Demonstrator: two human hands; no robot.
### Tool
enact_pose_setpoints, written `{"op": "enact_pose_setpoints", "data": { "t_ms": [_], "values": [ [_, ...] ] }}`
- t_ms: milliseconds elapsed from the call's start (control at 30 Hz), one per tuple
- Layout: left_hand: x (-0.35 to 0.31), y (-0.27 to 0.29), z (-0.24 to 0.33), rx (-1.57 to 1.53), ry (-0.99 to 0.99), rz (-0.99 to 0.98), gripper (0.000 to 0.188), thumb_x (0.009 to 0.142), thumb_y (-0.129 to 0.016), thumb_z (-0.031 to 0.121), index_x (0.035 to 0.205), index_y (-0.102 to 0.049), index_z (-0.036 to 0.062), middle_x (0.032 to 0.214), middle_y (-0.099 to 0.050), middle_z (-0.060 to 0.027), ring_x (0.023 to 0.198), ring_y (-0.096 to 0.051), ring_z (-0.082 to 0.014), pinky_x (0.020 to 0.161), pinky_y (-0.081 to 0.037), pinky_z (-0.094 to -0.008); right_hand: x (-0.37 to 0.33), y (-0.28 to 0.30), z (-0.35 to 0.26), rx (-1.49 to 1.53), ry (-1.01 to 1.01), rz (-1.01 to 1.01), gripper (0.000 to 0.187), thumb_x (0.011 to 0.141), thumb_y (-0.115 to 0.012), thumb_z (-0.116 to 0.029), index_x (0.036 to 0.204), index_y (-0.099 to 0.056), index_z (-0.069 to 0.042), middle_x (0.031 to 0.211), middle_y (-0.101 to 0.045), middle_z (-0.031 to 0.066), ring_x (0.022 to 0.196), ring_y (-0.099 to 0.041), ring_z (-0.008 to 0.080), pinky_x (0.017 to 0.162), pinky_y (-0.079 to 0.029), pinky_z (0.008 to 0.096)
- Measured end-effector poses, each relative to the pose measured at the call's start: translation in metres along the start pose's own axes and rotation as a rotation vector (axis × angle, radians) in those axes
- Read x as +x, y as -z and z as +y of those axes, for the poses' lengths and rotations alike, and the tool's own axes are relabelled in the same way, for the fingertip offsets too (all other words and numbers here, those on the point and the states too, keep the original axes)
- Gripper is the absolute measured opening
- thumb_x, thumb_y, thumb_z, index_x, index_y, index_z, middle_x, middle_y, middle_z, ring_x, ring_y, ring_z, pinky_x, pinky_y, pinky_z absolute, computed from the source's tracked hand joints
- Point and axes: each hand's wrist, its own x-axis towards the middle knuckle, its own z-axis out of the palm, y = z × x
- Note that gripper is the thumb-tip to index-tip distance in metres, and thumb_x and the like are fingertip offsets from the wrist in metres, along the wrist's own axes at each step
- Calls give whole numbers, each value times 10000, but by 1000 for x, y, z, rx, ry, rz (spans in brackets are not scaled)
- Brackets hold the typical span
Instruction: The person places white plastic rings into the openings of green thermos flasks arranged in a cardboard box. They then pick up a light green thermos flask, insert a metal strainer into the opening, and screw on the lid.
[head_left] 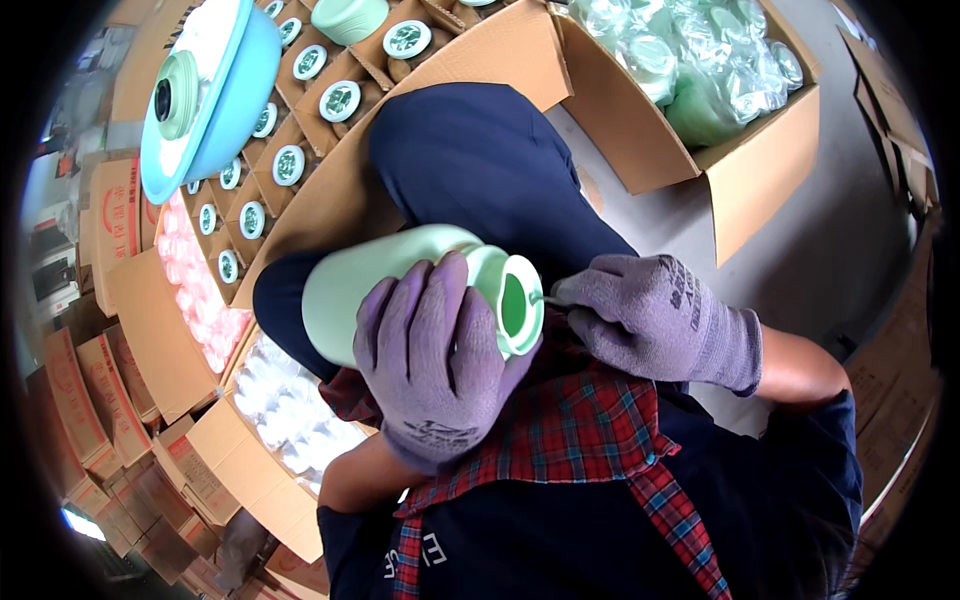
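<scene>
A mint-green plastic bottle shell (370, 275), perhaps a thermos casing, lies tilted over my lap with its open mouth toward the right. Wrapped around its side near the neck is my left hand (430, 360), in a purple-grey knit glove. My right hand (650, 310), gloved alike, is closed in a pinch at the rim. From its fingertips a short thin tool (550, 300) reaches the edge of the mouth; most of it is hidden, so its kind cannot be told. A red plaid apron (560, 420) lies under both hands.
Ahead on the left, a divided carton (300, 220) holds several upright bottles with pale rims. A blue basin (235, 95) with a green part rests on it. An open box (765, 160) of plastic-wrapped green pieces stands at the far right. Stacked cartons (110, 400) line the left.
</scene>
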Motion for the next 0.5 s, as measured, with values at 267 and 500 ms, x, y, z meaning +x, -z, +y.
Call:
{"op": "enact_pose_setpoints", "data": {
  "t_ms": [267, 500],
  "values": [
    [-15, -21, 1, 129, 34, 146, 694, 687, -848, 435, 1151, -531, 27, 1160, -622, -163, 969, -617, -353, 833, -488, -511, 23, -3, 6, -192, 127, -34, 182, 879, -610, -145, 993, -582, -6, 789, -584, 157, 702, -620, 324, 611, -512, 411],
    [-21, -24, 10, 163, 17, 134, 667, 739, -815, 464, 1149, -532, 21, 1163, -636, -167, 1003, -620, -340, 881, -469, -493, 23, 2, 2, -49, -1, -158, 127, 902, -609, -115, 934, -571, 2, 712, -594, 179, 666, -628, 359, 609, -504, 433]
  ]
}}
